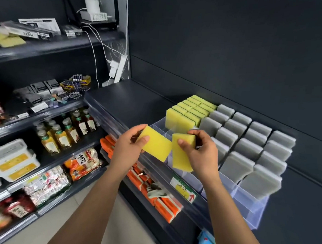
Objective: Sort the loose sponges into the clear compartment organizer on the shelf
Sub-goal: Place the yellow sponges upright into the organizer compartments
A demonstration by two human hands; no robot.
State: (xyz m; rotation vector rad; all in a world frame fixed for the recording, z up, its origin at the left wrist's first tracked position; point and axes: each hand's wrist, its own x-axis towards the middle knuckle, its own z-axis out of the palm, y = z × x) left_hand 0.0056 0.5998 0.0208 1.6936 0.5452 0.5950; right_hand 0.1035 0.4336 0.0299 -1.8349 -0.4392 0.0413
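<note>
While one yellow sponge (156, 146) is held in each hand's grip at frame centre, empty front slots of the organizer (246, 200) are judged next.

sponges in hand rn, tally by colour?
Yellow rectangular foam sponges: 2, one each in the left hand and right hand
Grey rectangular foam sponges: 0 held, all in the clear plastic organizer
Total: 2

Organizer (249, 206) front-left compartments free; yellow sponges (187, 112) behind, grey sponges (249, 142) right block.
</note>
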